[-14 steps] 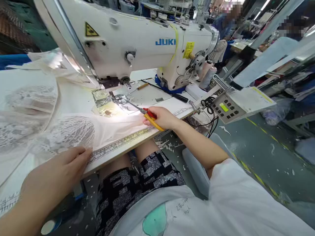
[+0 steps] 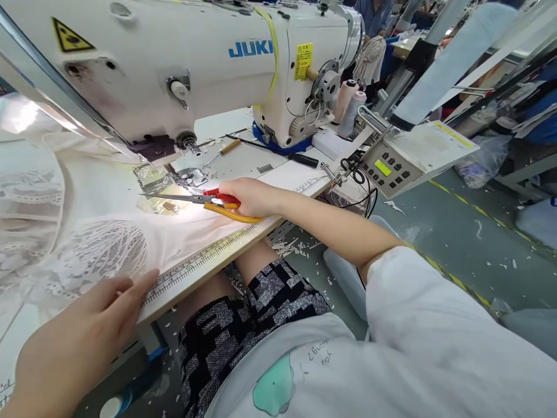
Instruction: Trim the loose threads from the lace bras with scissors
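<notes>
My right hand [image 2: 250, 197] is closed round scissors with red and orange handles [image 2: 232, 213]; their blades point left, in front of the sewing machine's needle area. White fabric with lace [image 2: 113, 244] lies over the table's left part. At its front edge my left hand [image 2: 87, 325] rests on the cloth, index finger stretched out beside the ruler strip [image 2: 204, 255], thumb partly hidden. The white sewing machine [image 2: 226, 64] stands behind, its presser foot area [image 2: 178, 177] near a shiny taped plate [image 2: 152, 179].
A screwdriver with a black handle [image 2: 303, 159] and a wooden-handled tool [image 2: 230, 147] lie on the machine bed. A control panel [image 2: 389, 174] juts out at the right. Thread cones [image 2: 348, 104] stand by the machine. Scraps litter the floor below.
The scissors have swung from pointing up-left to nearly level, and my right hand has moved left with them. My left index finger is stretched out further. The view has shifted closer to the machine.
</notes>
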`<act>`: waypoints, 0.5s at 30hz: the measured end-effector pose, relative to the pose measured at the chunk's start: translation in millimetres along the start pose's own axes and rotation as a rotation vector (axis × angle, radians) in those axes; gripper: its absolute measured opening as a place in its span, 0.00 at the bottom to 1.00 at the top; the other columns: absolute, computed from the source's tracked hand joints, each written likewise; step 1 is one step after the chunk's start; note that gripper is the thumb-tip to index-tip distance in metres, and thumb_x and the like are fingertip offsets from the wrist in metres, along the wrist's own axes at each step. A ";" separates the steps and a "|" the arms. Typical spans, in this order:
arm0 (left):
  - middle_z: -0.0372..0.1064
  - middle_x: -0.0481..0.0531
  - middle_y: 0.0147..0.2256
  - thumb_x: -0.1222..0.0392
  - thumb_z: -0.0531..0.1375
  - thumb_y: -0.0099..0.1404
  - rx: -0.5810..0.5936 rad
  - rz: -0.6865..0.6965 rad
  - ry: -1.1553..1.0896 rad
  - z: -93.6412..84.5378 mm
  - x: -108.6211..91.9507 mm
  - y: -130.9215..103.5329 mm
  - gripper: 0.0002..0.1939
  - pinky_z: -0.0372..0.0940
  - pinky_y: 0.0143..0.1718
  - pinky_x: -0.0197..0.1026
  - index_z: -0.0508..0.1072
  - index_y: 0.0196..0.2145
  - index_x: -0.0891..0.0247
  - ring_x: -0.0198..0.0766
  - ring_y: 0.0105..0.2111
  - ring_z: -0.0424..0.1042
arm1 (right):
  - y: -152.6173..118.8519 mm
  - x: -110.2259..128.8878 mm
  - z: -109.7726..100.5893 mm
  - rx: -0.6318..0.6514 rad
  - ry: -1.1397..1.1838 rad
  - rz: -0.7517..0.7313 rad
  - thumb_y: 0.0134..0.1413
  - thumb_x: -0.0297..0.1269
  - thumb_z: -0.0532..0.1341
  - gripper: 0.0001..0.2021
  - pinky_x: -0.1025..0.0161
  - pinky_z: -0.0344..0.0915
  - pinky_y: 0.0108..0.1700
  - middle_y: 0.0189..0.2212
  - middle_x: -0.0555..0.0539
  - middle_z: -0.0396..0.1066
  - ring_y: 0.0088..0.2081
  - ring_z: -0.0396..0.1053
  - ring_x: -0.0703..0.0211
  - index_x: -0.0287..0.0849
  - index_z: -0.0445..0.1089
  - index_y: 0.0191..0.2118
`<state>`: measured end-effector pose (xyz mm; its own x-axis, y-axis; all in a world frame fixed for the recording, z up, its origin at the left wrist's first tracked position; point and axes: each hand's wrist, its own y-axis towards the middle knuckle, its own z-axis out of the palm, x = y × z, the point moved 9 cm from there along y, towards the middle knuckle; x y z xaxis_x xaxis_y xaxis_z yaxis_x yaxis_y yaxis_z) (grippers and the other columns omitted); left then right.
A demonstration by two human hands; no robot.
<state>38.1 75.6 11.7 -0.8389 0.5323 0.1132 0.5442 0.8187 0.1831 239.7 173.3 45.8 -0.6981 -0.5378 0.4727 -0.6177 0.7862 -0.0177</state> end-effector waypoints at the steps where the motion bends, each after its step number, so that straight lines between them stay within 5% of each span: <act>1: 0.65 0.56 0.35 0.61 0.42 0.66 0.007 0.065 0.045 -3.0 -6.3 2.3 0.20 0.60 0.26 0.44 0.67 0.50 0.61 0.44 0.27 0.65 | 0.7 -0.9 -3.5 -0.030 0.006 0.005 0.47 0.22 0.56 0.11 0.67 0.50 0.29 0.29 0.49 0.63 0.31 0.60 0.61 0.42 0.53 0.28; 4: 0.66 0.61 0.37 0.63 0.44 0.65 -0.065 0.214 0.146 -18.6 -23.0 10.0 0.20 0.62 0.31 0.48 0.72 0.44 0.66 0.48 0.30 0.66 | -3.1 -0.6 -13.1 -0.142 0.013 0.015 0.51 0.25 0.55 0.08 0.67 0.50 0.29 0.28 0.49 0.63 0.30 0.60 0.61 0.42 0.53 0.28; 7: 0.68 0.63 0.40 0.62 0.45 0.64 -0.057 0.278 0.126 -25.9 -35.1 19.4 0.18 0.64 0.35 0.49 0.73 0.40 0.67 0.51 0.35 0.68 | -11.1 7.6 0.9 -0.058 -0.005 -0.018 0.50 0.31 0.58 0.10 0.66 0.49 0.28 0.27 0.49 0.63 0.28 0.58 0.62 0.42 0.53 0.26; 11: 0.71 0.59 0.32 0.65 0.46 0.61 0.118 0.102 0.070 -19.3 -27.3 33.5 0.13 0.64 0.33 0.48 0.70 0.32 0.65 0.49 0.33 0.69 | -17.4 15.5 20.7 0.041 0.003 -0.052 0.51 0.33 0.57 0.09 0.67 0.49 0.27 0.27 0.48 0.65 0.27 0.59 0.62 0.41 0.55 0.26; 15: 0.70 0.60 0.29 0.68 0.47 0.58 0.129 -0.037 0.078 -17.5 -18.2 36.9 0.09 0.63 0.32 0.48 0.67 0.29 0.65 0.52 0.33 0.69 | -12.6 8.6 18.9 -0.008 -0.020 0.040 0.53 0.33 0.55 0.08 0.67 0.50 0.27 0.27 0.47 0.64 0.27 0.59 0.62 0.41 0.55 0.26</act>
<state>73.4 92.3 33.5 -0.8533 0.4875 0.1849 0.5051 0.8609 0.0616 234.7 153.0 33.5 -0.7296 -0.5115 0.4539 -0.5862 0.8097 -0.0297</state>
